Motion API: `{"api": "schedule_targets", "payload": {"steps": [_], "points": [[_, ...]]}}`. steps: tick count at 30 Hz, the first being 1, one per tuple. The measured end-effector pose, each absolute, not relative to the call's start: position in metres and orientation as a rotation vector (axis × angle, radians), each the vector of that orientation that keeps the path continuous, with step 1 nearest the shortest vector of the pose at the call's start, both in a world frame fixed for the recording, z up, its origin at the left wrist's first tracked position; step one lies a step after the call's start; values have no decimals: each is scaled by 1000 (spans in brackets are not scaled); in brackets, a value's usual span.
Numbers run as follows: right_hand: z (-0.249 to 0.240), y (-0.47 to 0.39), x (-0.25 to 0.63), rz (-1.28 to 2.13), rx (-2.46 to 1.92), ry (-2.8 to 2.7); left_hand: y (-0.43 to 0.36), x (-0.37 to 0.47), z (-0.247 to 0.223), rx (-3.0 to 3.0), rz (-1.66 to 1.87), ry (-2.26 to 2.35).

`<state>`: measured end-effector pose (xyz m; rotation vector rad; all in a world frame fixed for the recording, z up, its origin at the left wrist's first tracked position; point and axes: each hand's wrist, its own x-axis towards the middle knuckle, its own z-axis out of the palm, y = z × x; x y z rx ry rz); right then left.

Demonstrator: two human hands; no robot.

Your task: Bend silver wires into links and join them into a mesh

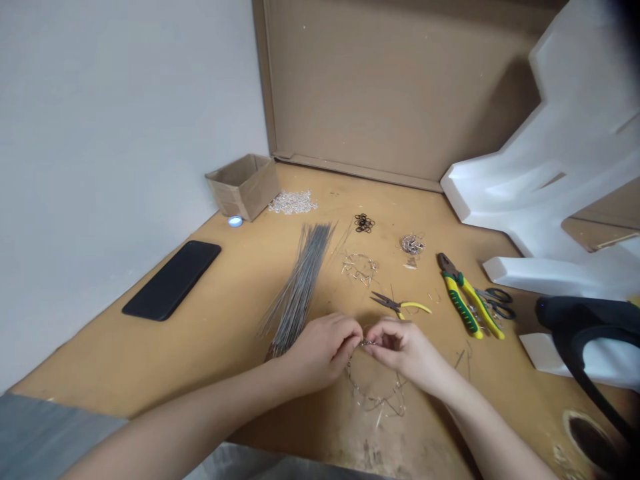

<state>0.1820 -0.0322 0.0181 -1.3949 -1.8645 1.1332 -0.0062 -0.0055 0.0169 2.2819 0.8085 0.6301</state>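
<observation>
Beside a smooth white wall (125, 100), a scuffed tan worktop (225, 353) meets a flat brown panel (400, 87); near the worktop's front edge, the left hand (325, 347) and right hand (411, 352) pinch a thin, spiky wire loop (379, 401).

Silvery wire ring (379, 401), yellow-and-green pliers (463, 305)

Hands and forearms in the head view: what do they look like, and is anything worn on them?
The left hand and right hand are ungloved. The visible forearms are sleeveless, with no watch or bracelet showing.
</observation>
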Motion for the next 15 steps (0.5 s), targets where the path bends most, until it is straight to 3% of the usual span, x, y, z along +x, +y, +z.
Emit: {"api": "schedule_targets", "payload": {"steps": [15], "points": [[24, -33, 178, 1186, -1382, -1892, -4, -7, 17, 2400, 499, 823]]}}
